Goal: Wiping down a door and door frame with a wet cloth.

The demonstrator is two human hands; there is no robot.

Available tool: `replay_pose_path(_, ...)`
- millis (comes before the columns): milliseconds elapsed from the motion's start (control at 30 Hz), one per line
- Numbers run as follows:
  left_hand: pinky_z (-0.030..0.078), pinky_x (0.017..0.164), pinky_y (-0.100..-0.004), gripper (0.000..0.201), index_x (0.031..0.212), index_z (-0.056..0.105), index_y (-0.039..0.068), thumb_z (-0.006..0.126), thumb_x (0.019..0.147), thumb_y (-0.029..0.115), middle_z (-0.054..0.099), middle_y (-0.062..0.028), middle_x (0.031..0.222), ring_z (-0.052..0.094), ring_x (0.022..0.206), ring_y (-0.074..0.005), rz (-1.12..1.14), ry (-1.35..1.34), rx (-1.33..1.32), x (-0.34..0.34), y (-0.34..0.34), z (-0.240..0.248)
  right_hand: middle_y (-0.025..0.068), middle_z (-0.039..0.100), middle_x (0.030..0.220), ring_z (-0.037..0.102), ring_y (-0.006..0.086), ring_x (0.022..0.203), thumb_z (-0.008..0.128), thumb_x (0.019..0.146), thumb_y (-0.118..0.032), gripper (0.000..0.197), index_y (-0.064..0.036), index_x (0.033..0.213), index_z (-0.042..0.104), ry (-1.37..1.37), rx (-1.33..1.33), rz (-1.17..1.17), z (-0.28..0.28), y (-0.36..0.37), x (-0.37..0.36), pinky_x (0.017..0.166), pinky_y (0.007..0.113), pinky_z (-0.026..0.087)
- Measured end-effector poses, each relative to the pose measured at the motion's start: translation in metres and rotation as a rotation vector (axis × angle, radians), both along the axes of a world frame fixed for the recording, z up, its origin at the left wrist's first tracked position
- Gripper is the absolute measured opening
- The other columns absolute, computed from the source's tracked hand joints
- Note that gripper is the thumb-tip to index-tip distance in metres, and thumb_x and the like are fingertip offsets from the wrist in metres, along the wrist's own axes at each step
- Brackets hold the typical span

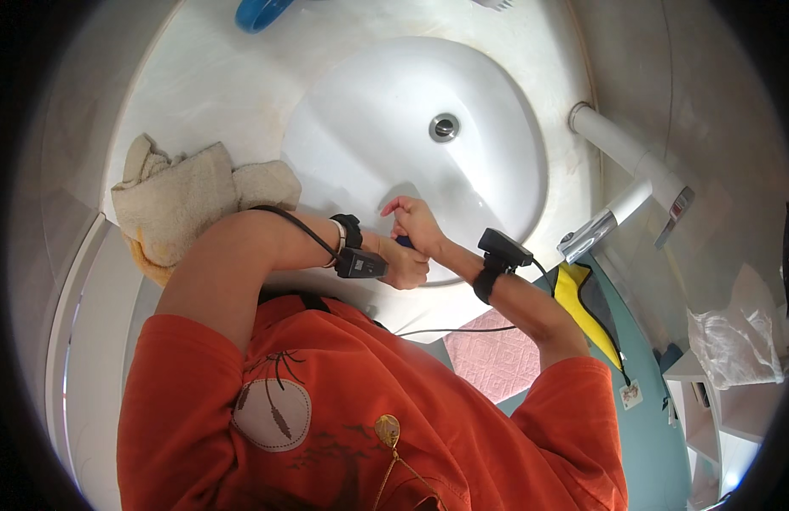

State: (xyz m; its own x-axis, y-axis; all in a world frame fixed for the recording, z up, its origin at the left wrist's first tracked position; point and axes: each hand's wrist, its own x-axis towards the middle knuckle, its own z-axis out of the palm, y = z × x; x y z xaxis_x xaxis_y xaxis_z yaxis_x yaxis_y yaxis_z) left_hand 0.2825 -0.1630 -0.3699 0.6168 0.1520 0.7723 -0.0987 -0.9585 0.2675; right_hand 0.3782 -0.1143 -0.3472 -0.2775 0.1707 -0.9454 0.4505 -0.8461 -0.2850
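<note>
Over the near edge of the white washbasin [352, 128], my two hands come together. My left hand [405, 265] is closed, and a small dark blue thing [404, 241] shows at the top of its grip. Most of that thing is hidden, so its kind is unclear. Just above it is my right hand [417, 223], bent at the wrist, with its fingers curved and apart. Its heel lies against my left hand. Whether its fingers touch the blue thing I cannot tell. A black device is strapped to each wrist.
A beige towel [177, 192] lies crumpled on the counter at left, by my left forearm. The white faucet [620, 153] stands at right, near a yellow and grey cloth [582, 307]. A metal drain [444, 128] sits in the basin. Part of a blue object [260, 13] shows at the far edge.
</note>
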Motion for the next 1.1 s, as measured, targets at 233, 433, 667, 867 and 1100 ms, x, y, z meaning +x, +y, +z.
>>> replay_pose_path(233, 0.042, 0.064, -0.0280, 0.007, 0.056, 0.054, 0.013, 0.057, 0.054, 0.019, 0.050, 0.0007, 0.061, 0.053, 0.063, -0.0165, -0.044, -0.024, -0.009, 0.002, 0.002, -0.005, 0.0026, 0.045, 0.052, 0.047, 0.0117, 0.048, 0.036, 0.077, -0.001, 0.019, 0.0029, 0.084, 0.054, -0.025, 0.004, -0.039, -0.003, -0.002, 0.001, 0.048, 0.025, 0.042)
replay_pose_path(433, 0.044, 0.072, -0.0311, 0.012, 0.060, 0.051, 0.011, 0.053, 0.060, 0.022, 0.048, -0.0022, 0.065, 0.053, 0.066, -0.0190, -0.104, -0.018, 0.018, 0.005, 0.001, -0.015, -0.0012, 0.040, 0.051, 0.043, 0.0093, 0.047, 0.038, 0.079, -0.004, 0.020, 0.0022, 0.089, 0.053, -0.030, 0.038, -0.068, -0.005, -0.001, 0.004, 0.052, 0.024, 0.043)
replay_pose_path(667, 0.038, 0.088, -0.0349, 0.012, 0.077, 0.054, 0.013, 0.052, 0.069, 0.021, 0.053, 0.0005, 0.081, 0.054, 0.088, -0.0181, -0.255, -0.005, 0.075, 0.002, 0.007, 0.034, 0.0023, 0.052, 0.069, 0.049, 0.0106, 0.056, 0.046, 0.088, -0.023, 0.029, -0.0004, 0.106, 0.051, -0.016, -0.065, -0.527, 0.058, -0.022, 0.021, 0.062, 0.024, 0.046)
replay_pose_path(867, 0.035, 0.094, -0.0407, 0.041, 0.109, 0.050, 0.003, 0.061, 0.074, 0.020, 0.048, -0.0156, 0.111, 0.046, 0.105, -0.0309, 0.158, -0.014, -0.588, -0.038, 0.016, 0.125, 0.0060, 0.059, 0.095, 0.059, 0.0153, 0.084, 0.047, 0.089, -0.037, 0.038, -0.0049, 0.108, 0.053, 0.217, -0.143, -0.684, 0.118, -0.029, 0.031, 0.072, 0.030, 0.051)
replay_pose_path(1100, 0.052, 0.073, -0.0304, 0.034, 0.114, 0.046, 0.003, 0.056, 0.084, 0.015, 0.055, -0.0093, 0.101, 0.059, 0.083, -0.0167, 0.051, -0.782, -2.059, -0.079, 0.003, 0.190, 0.0061, 0.056, 0.102, 0.053, 0.0150, 0.096, 0.053, 0.087, -0.031, 0.037, -0.0046, 0.112, 0.050, 0.429, 0.790, -0.581, 0.162, -0.011, 0.005, 0.084, 0.029, 0.043)
